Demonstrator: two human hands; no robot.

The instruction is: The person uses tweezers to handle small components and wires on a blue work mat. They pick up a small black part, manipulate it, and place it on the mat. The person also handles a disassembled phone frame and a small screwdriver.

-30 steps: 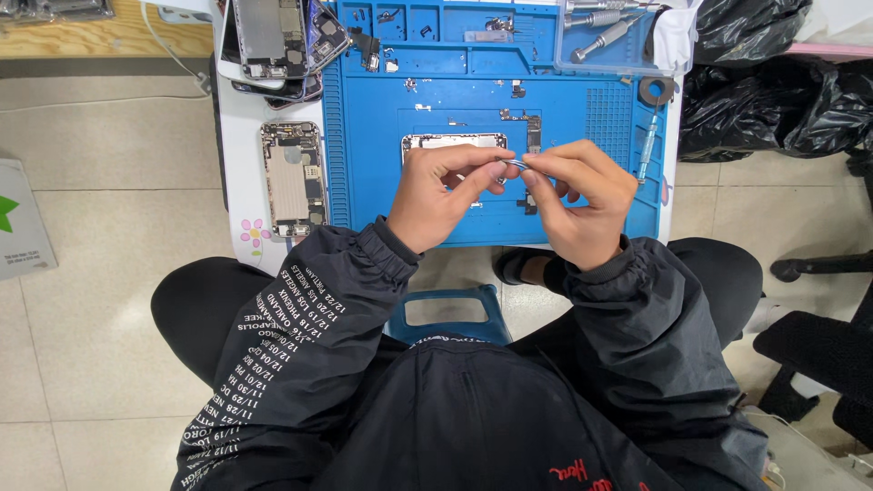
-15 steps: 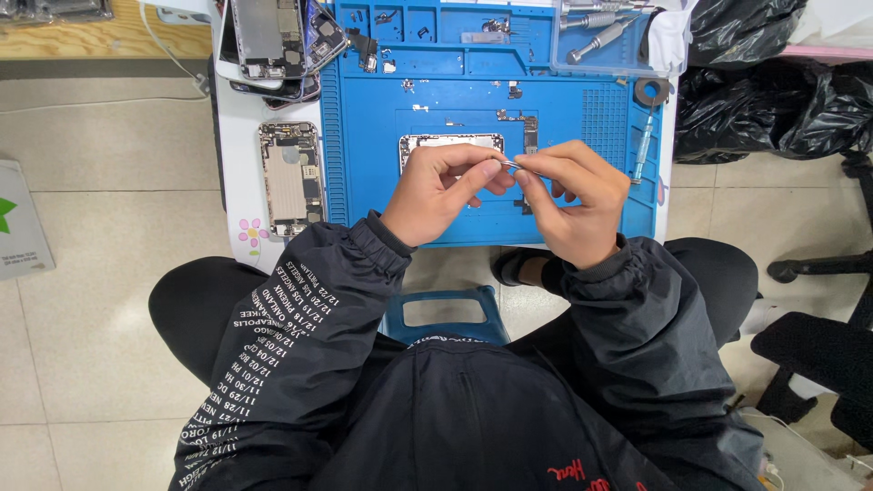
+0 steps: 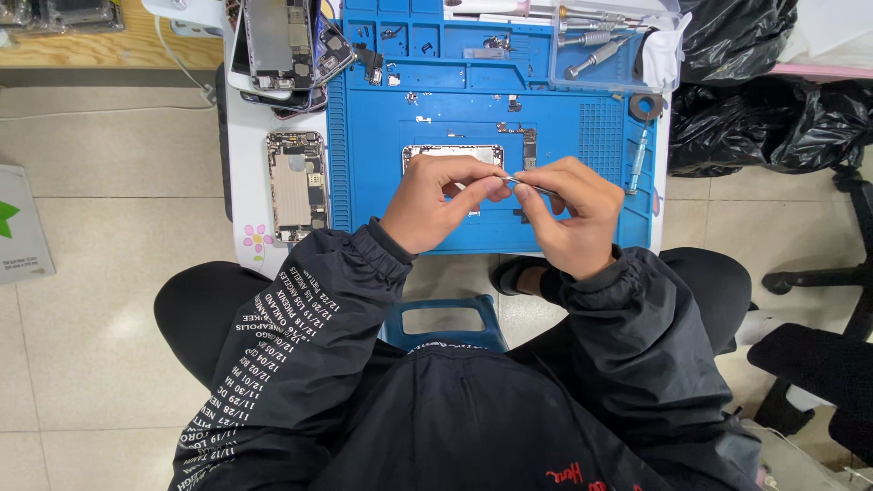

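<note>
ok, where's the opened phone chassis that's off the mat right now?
In the head view, the opened silver phone chassis lies on the white table just left of the blue silicone repair mat, left of the left hand.

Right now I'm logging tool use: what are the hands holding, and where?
The right hand pinches thin metal tweezers near their middle. The left hand meets the tips with its fingertips; anything pinched there is too small to tell.
</note>
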